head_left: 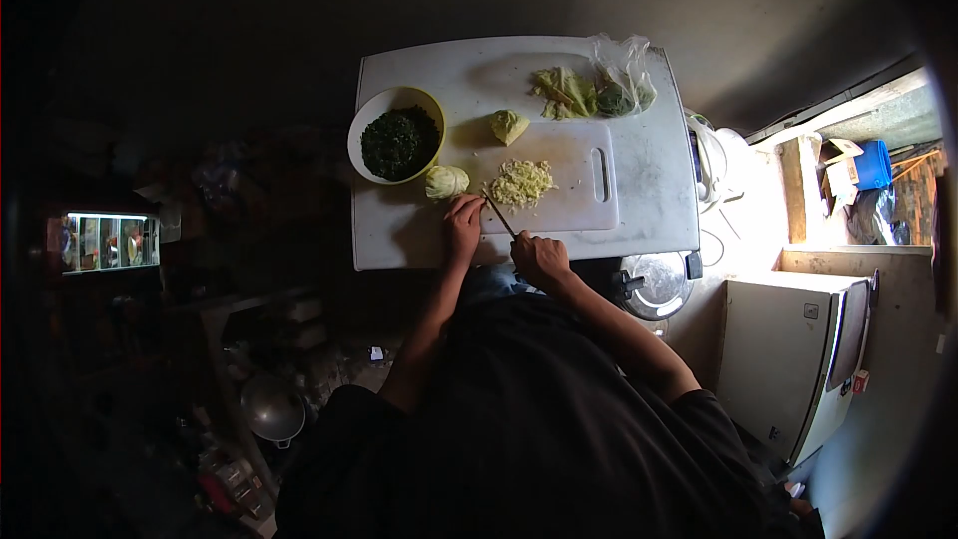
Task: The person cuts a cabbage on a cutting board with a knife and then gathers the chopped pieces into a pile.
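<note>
My right hand (541, 260) is closed round the handle of a knife (501, 219), its blade slanting up and left over the near part of a white cutting board (574, 218). My left hand (463, 224) is at the board's near left corner, fingers curled together close to the knife tip; whatever they hold is hidden. Just beyond the blade lies a heap of chopped pale cabbage (520, 184). A cabbage piece (446, 181) sits beyond my left hand, and another cabbage chunk (509, 127) lies at the board's far edge.
A bowl (437, 155) of chopped dark greens stands at the table's left. Loose cabbage leaves (564, 92) and a clear plastic bag (625, 80) with something green inside lie at the far right of the white table (654, 190). A round metal lid (659, 284) is beside the near right corner.
</note>
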`<state>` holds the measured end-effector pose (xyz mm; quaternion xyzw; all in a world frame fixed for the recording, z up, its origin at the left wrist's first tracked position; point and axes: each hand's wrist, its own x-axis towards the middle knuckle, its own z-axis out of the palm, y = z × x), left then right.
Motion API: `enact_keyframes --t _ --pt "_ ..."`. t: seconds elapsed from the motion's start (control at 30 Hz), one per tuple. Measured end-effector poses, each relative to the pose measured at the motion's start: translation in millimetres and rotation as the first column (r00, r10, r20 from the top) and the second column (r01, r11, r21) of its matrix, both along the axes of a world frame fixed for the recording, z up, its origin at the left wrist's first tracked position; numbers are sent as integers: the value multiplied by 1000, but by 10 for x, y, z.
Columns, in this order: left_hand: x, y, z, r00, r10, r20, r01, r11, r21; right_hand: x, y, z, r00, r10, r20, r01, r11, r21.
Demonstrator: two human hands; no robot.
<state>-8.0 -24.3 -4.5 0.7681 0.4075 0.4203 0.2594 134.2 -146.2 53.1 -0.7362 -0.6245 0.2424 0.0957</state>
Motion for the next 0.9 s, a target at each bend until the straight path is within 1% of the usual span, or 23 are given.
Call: enact_keyframes --t 0.03,0.07,0.13,0.27,0.37,0.43,0.47,0.53,0.67,0.73,0.77,0.83,0.9 --pt "3 0 9 1000 5 3 -5 999 42 -3 -3 -20 1000 4 8 -4 1000 4" --pt "3 2 19 1000 4 2 -4 999 40 -5 -13 -38 1000 4 7 -4 1000 3" --pt "10 10 34 1000 -2 28 0 997 71 -5 -32 -68 1000 -1 -13 2 999 54" --pt "0 26 -8 1000 -1 31 -2 996 87 -38 -57 -166 1000 4 -9 -4 998 56" --pt "-7 41 -49 999 -15 37 11 994 107 -84 -77 -408 999 11 40 -13 998 55" --pt "-9 33 -40 998 -28 48 23 994 108 -153 -106 -476 978 41 204 -86 973 213" --pt "-8 32 -32 998 -30 47 25 994 105 -168 -106 -509 978 40 204 -83 974 210" --pt "-19 37 -35 998 -44 35 39 990 134 -186 -57 -502 958 60 279 -115 976 186" --pt "-26 30 -40 998 -51 33 47 993 106 -131 55 -537 968 57 246 -109 973 201" --pt "-11 31 -13 999 -38 17 36 994 103 -90 6 -525 935 86 343 -190 940 282" --pt "-13 48 -5 999 -34 17 32 994 107 -65 1 -528 935 89 344 -194 939 285" --pt "-12 28 -20 999 -32 33 29 996 81 -23 -51 -382 957 113 269 -126 991 34" --pt "-21 23 -23 999 -35 34 31 995 97 37 -64 -343 953 122 279 -140 989 44"
